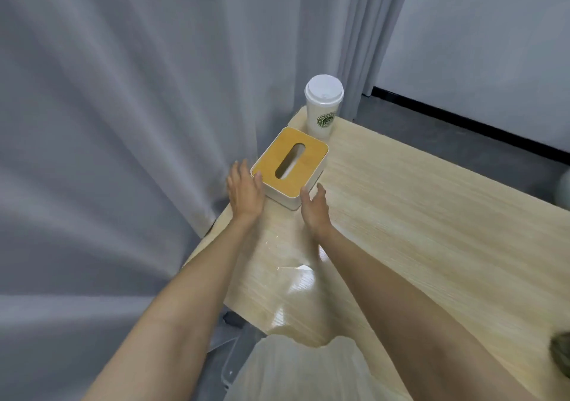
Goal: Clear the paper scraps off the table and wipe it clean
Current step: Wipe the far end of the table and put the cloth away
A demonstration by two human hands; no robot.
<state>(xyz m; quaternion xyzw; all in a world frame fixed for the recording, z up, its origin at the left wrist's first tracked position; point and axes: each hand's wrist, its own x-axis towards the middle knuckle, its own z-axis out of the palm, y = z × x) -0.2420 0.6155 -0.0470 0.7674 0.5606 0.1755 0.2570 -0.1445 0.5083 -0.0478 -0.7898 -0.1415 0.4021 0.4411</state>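
While both arms reach over the pale wooden table (416, 215), the left hand (245, 191) and right hand (314, 208) flank the near end of the tissue box (308, 150), fingers straight, gripping nothing. That box sits near the table's far corner beside the grey curtain (123, 123), a lidded white cup (323, 107) just behind it.

Soft even light, table (401, 203) glare, blurred, warped edges.

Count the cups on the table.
1: the white lidded cup stands at the far corner of the table, just behind the tissue box. Others may sit beyond the frame's right edge.
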